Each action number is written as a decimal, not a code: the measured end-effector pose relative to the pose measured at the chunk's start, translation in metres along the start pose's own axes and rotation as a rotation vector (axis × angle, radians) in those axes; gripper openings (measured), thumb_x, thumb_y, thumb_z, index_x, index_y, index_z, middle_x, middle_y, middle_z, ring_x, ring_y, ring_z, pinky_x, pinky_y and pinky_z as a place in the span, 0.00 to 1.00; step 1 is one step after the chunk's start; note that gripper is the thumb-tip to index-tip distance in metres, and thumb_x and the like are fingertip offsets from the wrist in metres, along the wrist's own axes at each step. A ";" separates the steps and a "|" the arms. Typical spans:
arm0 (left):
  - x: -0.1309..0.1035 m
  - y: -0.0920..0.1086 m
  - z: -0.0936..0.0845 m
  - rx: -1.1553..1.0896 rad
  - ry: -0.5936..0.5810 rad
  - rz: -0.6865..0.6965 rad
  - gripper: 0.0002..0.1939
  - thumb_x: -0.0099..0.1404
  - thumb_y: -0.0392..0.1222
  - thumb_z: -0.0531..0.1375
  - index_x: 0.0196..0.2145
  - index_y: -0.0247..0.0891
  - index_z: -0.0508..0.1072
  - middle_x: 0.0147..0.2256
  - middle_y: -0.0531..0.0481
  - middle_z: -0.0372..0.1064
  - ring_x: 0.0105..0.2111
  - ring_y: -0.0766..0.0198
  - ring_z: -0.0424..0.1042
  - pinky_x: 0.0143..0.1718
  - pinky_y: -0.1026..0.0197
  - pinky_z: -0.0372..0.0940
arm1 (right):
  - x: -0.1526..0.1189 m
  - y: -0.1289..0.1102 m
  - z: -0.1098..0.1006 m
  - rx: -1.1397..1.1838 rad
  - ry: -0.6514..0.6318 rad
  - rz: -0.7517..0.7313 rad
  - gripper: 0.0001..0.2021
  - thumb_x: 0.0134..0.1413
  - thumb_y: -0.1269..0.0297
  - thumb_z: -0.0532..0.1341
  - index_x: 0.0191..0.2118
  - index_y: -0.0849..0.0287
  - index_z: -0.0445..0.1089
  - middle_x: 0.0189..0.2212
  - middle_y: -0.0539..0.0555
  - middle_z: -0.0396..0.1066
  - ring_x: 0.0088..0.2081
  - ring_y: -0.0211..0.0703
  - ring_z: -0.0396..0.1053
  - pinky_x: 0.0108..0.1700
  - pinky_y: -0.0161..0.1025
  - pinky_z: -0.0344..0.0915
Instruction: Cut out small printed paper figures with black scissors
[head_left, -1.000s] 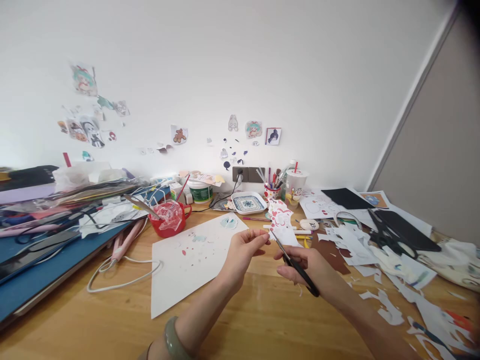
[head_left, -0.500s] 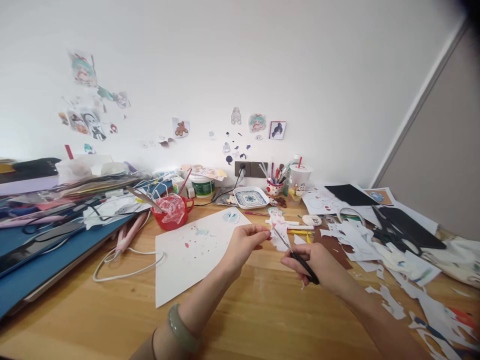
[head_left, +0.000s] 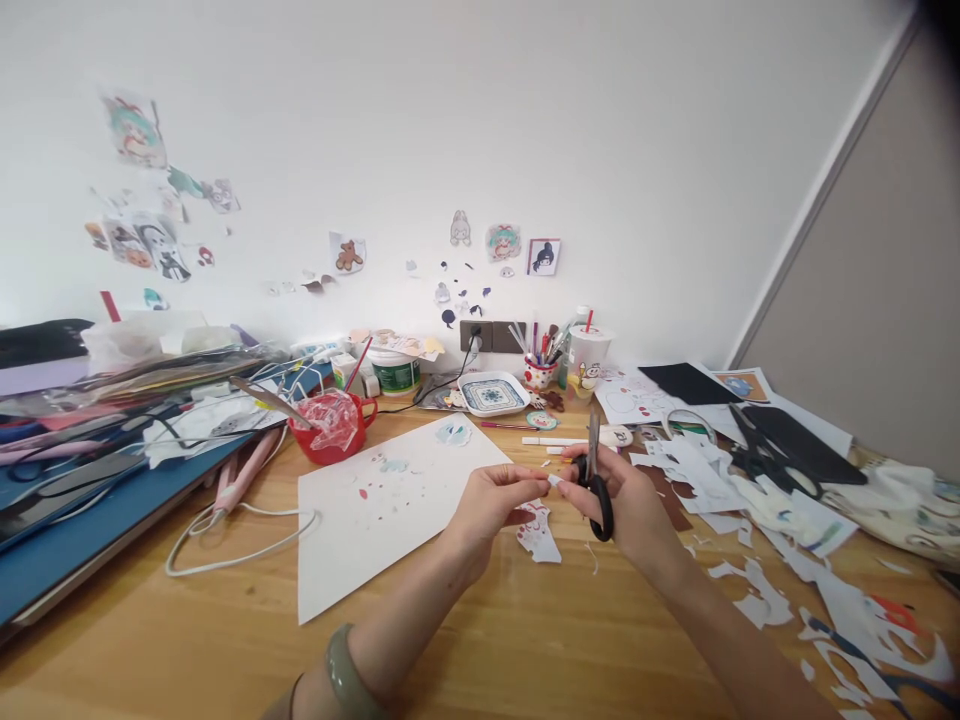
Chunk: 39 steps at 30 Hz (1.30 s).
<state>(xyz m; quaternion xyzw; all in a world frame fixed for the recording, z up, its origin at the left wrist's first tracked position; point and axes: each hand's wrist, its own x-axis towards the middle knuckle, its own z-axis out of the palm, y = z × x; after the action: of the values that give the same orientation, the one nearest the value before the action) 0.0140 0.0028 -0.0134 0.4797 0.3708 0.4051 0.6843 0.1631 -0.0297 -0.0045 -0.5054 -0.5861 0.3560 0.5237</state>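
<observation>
Found scissors (head_left: 593, 445) swung from a slant to near upright since the earlier frame, and printed paper (head_left: 543, 543) shifted from beyond the left fingertips to below the fingers. Observed next, by size: smooth matte white wall (head_left: 675, 200), dotted with thin paper cutouts; desk (head_left: 480, 640) of glossy, pale, grained wood. Recorded a flat, straight-edged white sheet (head_left: 367, 555), flecked with small coloured pieces. Logged a loose spread of ragged white offcuts (head_left: 701, 465) beyond the right hand (head_left: 630, 497).

Checked that hand: wrapped around the scissors, with thumb tip near a scrap (head_left: 553, 480). Checked left hand (head_left: 487, 505): fingertips pinched narrow on the same scrap. Noted a glossy red mug (head_left: 322, 455) holding crinkled clear plastic, and a shallow square dish (head_left: 491, 397) with rounded corners and blue patterning.

Inspected scissors: black looped handles, grey metal blades pointing up. Located printed paper just under the left fingers: thin, white, red-marked, irregular in outline. Cannot tell contact with the fingers from rest on the wood. Located scrap between the fingertips of both hands: white, small, mostly covered.
</observation>
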 end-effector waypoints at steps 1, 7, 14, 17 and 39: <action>-0.001 0.001 0.001 0.017 0.002 0.000 0.11 0.44 0.44 0.64 0.25 0.35 0.73 0.29 0.48 0.69 0.30 0.66 0.65 0.30 0.65 0.58 | 0.000 0.000 0.000 0.000 0.000 0.001 0.15 0.41 0.62 0.62 0.37 0.57 0.61 0.25 0.47 0.64 0.26 0.36 0.64 0.26 0.32 0.61; -0.005 0.007 0.001 0.133 -0.031 0.071 0.10 0.45 0.45 0.62 0.26 0.37 0.73 0.28 0.50 0.69 0.29 0.66 0.65 0.30 0.64 0.58 | 0.001 -0.006 -0.003 -0.032 -0.038 0.000 0.14 0.42 0.63 0.62 0.37 0.57 0.60 0.23 0.46 0.63 0.25 0.36 0.62 0.27 0.33 0.59; -0.005 0.007 0.000 0.283 -0.057 0.145 0.07 0.47 0.42 0.60 0.24 0.35 0.71 0.23 0.52 0.66 0.24 0.69 0.61 0.28 0.64 0.57 | -0.002 -0.013 -0.004 -0.109 -0.036 -0.003 0.12 0.40 0.67 0.61 0.35 0.57 0.62 0.23 0.47 0.65 0.25 0.36 0.62 0.27 0.33 0.59; -0.006 0.008 0.000 0.299 -0.082 0.191 0.06 0.47 0.40 0.60 0.25 0.35 0.71 0.25 0.51 0.66 0.25 0.68 0.62 0.29 0.65 0.58 | -0.004 -0.016 -0.004 -0.093 -0.057 0.006 0.13 0.38 0.67 0.62 0.35 0.57 0.62 0.22 0.46 0.65 0.24 0.36 0.63 0.26 0.33 0.60; -0.006 0.014 -0.004 0.075 -0.044 0.143 0.10 0.45 0.45 0.63 0.25 0.36 0.73 0.27 0.50 0.69 0.28 0.67 0.65 0.32 0.63 0.59 | -0.005 -0.016 -0.003 -0.127 0.061 -0.002 0.13 0.43 0.60 0.59 0.37 0.57 0.63 0.22 0.47 0.63 0.23 0.37 0.62 0.24 0.33 0.59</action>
<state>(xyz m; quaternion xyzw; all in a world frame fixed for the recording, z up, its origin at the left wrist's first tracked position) 0.0053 0.0021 -0.0006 0.5389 0.3353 0.4282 0.6433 0.1620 -0.0388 0.0102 -0.5475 -0.5917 0.3021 0.5088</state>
